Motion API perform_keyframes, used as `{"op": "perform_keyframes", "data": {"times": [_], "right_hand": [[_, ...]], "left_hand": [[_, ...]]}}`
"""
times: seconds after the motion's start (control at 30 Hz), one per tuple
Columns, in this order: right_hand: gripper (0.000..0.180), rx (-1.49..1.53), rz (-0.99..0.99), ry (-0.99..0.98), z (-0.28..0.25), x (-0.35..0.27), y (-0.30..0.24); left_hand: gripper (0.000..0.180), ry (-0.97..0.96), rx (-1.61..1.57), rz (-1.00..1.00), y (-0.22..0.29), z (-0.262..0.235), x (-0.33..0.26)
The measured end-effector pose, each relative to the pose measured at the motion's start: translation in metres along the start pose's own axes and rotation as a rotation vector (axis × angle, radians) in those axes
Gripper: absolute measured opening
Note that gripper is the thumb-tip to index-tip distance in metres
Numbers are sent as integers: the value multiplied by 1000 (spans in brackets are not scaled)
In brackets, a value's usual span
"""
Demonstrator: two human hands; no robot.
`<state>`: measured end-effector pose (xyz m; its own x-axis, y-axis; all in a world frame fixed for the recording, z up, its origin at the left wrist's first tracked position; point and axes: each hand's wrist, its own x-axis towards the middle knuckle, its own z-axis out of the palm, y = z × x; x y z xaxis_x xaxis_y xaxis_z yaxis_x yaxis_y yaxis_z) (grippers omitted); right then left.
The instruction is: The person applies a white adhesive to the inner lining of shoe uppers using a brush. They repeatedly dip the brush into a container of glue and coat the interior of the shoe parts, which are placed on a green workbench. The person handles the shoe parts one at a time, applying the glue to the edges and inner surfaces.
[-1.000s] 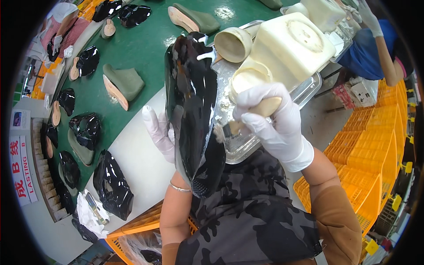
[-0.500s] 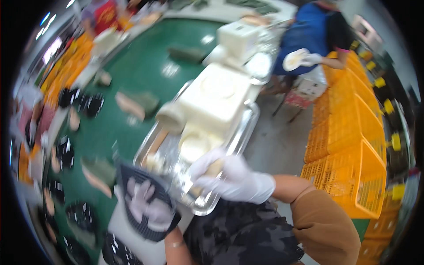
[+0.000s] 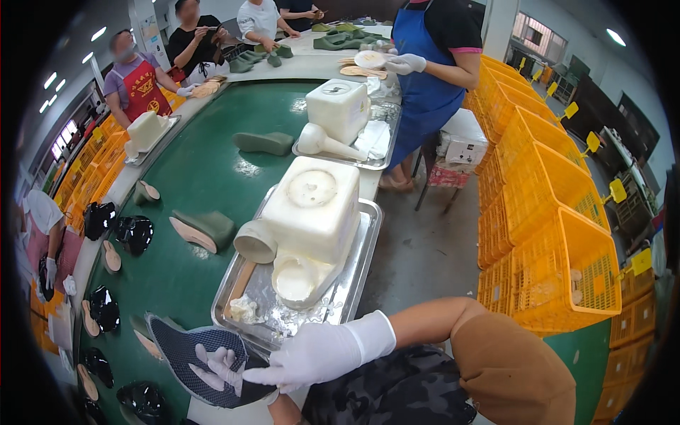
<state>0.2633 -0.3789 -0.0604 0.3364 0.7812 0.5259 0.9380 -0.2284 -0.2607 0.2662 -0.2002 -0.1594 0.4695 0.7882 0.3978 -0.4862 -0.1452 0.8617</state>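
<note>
My gloved left hand (image 3: 219,365) grips a dark, mesh-textured shoe piece (image 3: 173,347), with its fingers lying over the inner face. The piece is tilted, its rounded end toward the far left. My gloved right hand (image 3: 322,358) is palm down beside it, the index finger stretched onto the piece next to my left fingers. Its other fingers are partly hidden, and nothing shows in them. Just beyond is a metal tray (image 3: 367,258) bearing a white plastic container (image 3: 322,198) with a cup-like opening of white paste (image 3: 294,280). White lumps (image 3: 245,310) and a brown stick (image 3: 241,280) lie in the tray.
Left of the tray, a green conveyor surface (image 3: 177,276) carries green shoes (image 3: 209,230), glossy black shoes (image 3: 134,234) and pale insoles (image 3: 111,256). Stacked orange crates (image 3: 517,283) line the right. A person in a blue apron (image 3: 421,78) works ahead; others stand at the far side.
My right hand has moved from over the tray down and left onto the shoe piece. The piece has turned and moved lower left with my left hand. The view has tilted up.
</note>
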Motion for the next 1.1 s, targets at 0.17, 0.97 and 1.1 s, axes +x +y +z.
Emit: {"op": "perform_keyframes", "data": {"times": [0.17, 0.97, 1.1], "right_hand": [[46, -12, -2, -120, 7, 17, -1], [20, -235, -103, -13, 5, 47, 12], [20, -292, -145, -23, 6, 48, 5]], "left_hand": [[48, 87, 78, -220, 29, 15, 6], [42, -251, -47, -409, 27, -23, 26], [41, -270, -394, -606, 38, -21, 20]]}}
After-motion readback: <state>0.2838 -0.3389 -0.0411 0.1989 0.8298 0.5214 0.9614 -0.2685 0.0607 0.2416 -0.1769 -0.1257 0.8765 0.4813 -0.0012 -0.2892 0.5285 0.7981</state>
